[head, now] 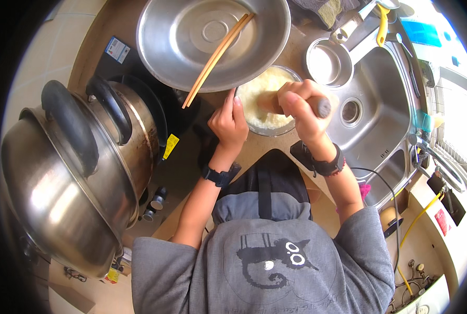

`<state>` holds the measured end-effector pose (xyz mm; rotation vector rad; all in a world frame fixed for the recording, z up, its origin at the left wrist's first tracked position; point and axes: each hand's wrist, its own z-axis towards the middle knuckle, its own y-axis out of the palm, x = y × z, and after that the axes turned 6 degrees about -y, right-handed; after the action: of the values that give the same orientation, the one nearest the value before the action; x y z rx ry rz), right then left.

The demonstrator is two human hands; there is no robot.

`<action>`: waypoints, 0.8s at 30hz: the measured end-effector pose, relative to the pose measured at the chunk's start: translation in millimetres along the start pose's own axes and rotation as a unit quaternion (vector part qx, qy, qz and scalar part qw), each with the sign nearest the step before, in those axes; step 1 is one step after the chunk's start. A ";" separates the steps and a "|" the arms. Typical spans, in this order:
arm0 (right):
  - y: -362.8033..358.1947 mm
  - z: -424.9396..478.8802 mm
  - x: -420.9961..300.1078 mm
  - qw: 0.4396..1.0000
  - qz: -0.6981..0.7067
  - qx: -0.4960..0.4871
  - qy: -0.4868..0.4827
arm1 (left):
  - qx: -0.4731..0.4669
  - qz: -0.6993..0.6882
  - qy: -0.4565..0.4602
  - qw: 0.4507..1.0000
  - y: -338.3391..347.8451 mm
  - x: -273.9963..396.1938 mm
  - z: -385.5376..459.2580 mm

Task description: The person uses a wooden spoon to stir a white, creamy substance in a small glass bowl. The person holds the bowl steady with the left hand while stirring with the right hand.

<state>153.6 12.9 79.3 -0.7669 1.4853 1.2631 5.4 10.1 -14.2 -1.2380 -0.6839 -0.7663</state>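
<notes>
My right hand is wrapped around a thick wooden pestle or rolling pin. The pin's lower end is down in a pale, mashed, lumpy food inside a round bowl. At the bowl's left rim, my left hand pinches the edge between thumb and index finger. Just beyond, a wide stainless steel basin overlaps the bowl's far left side from above. A pair of wooden chopsticks lies across the basin, their tips sticking out past its near rim.
Large steel pots with black handles crowd the left side over a black stove. To the right is a steel sink, with a small saucepan at its far left edge. A yellow-handled utensil lies behind.
</notes>
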 end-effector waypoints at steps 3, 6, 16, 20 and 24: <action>-6.3 -6.4 12.3 0.960 -0.207 -0.174 -0.067 | 0.012 -0.014 0.011 1.000 3.4 -0.5 1.4; -9.8 -5.0 6.8 0.979 -0.164 -0.124 -0.002 | 0.007 -0.006 0.004 1.000 1.2 -0.9 -0.1; -15.2 -4.3 7.9 0.982 -0.164 -0.097 -0.003 | 0.007 -0.006 0.003 1.000 1.9 -1.5 -0.3; -21.6 -14.4 1.1 0.994 -0.085 -0.063 -0.024 | 0.011 -0.014 0.003 1.000 1.8 -0.2 -2.8; -13.0 -4.5 -5.0 0.991 -0.113 -0.075 0.003 | -0.005 -0.018 -0.016 1.000 0.4 0.6 -0.3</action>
<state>165.7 4.7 79.7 -1.0095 1.2779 1.2077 6.0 9.9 -14.0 -1.2522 -0.7306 -0.7826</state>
